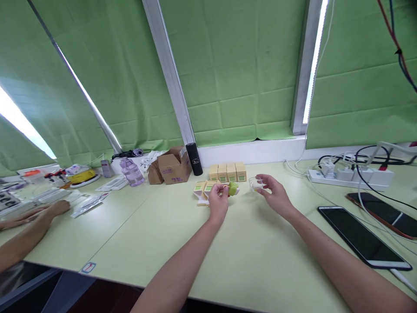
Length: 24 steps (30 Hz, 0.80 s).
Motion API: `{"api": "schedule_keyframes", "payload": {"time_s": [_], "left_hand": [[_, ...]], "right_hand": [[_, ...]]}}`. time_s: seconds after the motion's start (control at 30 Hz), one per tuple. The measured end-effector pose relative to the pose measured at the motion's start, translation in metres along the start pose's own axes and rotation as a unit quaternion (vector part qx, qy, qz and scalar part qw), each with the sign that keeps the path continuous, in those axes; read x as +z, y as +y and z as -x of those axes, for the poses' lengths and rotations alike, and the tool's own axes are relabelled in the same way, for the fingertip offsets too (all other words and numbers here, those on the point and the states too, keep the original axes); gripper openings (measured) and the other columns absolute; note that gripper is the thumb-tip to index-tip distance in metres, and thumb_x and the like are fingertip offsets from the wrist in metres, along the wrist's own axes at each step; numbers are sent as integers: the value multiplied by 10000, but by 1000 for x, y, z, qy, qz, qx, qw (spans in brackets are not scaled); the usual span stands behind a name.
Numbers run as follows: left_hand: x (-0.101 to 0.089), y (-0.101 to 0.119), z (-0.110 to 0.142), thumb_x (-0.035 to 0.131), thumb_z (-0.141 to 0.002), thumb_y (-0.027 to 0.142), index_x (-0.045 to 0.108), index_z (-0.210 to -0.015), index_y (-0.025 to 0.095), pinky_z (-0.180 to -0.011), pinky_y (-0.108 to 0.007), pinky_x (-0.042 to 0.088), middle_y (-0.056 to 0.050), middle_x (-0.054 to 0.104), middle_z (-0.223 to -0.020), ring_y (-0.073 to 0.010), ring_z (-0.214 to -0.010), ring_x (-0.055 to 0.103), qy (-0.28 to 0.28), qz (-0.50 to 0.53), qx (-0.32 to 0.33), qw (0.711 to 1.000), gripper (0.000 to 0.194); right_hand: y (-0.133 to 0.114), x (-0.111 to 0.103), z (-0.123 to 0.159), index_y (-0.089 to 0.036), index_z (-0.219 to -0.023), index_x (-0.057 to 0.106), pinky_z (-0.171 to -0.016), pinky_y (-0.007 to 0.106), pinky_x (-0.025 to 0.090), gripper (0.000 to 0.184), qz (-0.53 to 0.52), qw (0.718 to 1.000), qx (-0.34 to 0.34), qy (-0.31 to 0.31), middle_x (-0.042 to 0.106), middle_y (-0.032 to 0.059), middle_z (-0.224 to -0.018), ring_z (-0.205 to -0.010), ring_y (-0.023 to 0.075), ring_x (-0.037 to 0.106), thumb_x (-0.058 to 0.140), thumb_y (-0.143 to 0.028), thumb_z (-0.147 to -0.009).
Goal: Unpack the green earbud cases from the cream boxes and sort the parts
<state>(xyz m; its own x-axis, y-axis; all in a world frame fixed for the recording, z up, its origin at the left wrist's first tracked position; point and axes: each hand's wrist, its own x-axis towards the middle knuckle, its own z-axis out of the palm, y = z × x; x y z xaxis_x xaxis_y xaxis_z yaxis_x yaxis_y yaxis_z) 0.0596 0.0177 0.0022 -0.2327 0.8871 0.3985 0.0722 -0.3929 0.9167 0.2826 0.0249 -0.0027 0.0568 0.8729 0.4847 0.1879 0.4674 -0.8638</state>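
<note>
My left hand (pixel 218 199) pinches a small green object (pixel 233 188), rounded in shape, whose exact kind I cannot make out. To its right, my right hand (pixel 273 193) grips a small clear plastic container (pixel 256 184) between thumb and fingers. The two items are held a short way apart, above the table. Just beyond them stands a row of several small tan boxes (pixel 227 172) with green labels. More of these boxes, seemingly opened, (pixel 200 190) lie beside my left hand, which partly hides them.
A cardboard box (pixel 174 166), a black cylinder (pixel 194 159) and a purple-tinted bottle (pixel 131 172) stand at the back left. Two phones (pixel 363 237) and a power strip (pixel 350 177) with cables are on the right. At far left, another person's hands (pixel 58 208) rest on the table.
</note>
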Motion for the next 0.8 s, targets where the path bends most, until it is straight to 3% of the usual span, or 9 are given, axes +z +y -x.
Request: {"api": "schedule_keyframes", "payload": {"time_s": [0.23,0.33,0.5,0.8], "left_hand": [[2,-3,2,731,-824,560,599,-858,189,-738,-348,580,-81,690,-916,-205,-867,663,-3,8,-9,1000,396],[3,-4,2,751,-804,574,599,-842,186,-735,-344,574,-81,689,-908,-204,-859,660,-3,10,-12,1000,419],[4,-5,3,768,-776,612,601,-833,173,-706,-332,570,-85,687,-891,-204,-843,660,3,21,-16,1000,474],[4,-4,3,790,-761,589,604,-822,175,-690,-318,561,-81,685,-881,-202,-840,654,2,33,-27,999,458]], "right_hand": [[35,-39,-20,-219,-1338,556,-999,508,514,524,68,985,4,158,646,163,-1336,-1191,310,638,619,-295,-823],[49,-55,-24,-207,-1389,522,-1026,518,505,572,123,973,35,190,640,173,-1342,-1183,315,648,578,-242,-821],[66,-72,-28,-170,-1414,507,-1072,494,472,602,265,947,109,147,630,180,-1367,-1223,310,630,506,-157,-812],[79,-73,-28,-137,-1396,509,-1016,435,486,652,318,936,142,55,678,197,-1306,-1169,322,654,531,-92,-746]]}}
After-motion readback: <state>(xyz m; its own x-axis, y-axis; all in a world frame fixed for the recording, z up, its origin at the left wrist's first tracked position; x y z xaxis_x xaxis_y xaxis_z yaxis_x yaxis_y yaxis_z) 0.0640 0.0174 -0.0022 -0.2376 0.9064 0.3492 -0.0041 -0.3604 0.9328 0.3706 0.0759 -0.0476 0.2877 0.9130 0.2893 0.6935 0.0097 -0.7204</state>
